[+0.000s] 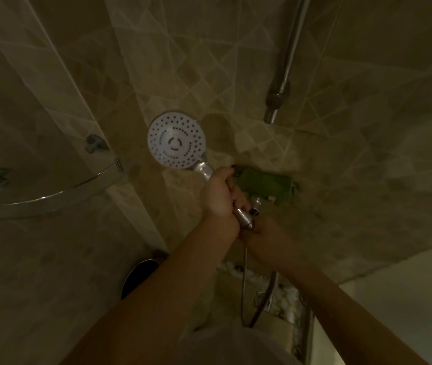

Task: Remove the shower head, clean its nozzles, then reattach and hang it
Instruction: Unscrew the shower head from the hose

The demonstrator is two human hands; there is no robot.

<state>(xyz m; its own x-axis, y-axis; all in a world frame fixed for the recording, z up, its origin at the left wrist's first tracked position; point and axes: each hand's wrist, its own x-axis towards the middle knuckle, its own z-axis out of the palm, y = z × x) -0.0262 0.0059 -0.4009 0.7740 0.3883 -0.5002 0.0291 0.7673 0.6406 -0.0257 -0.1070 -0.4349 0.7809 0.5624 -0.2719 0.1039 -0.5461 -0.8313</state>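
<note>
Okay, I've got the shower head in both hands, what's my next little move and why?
Probably twist the hose nut with your right hand while your left hand steadies the handle. The shower head looks still joined to the hose, and the green cloth waits nearby.

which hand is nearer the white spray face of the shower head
Left. The left hand grips the handle just below the spray face; the right hand sits lower, at the handle's hose end.

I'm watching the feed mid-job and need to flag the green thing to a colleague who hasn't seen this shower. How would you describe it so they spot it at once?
Start at the tiled shower wall and find the round white shower head. Follow its chrome handle down to the left hand gripping it; the green cloth lies bunched just right of that hand, against the wall. It is the only green, soft item among beige tile and metal fittings.
</note>
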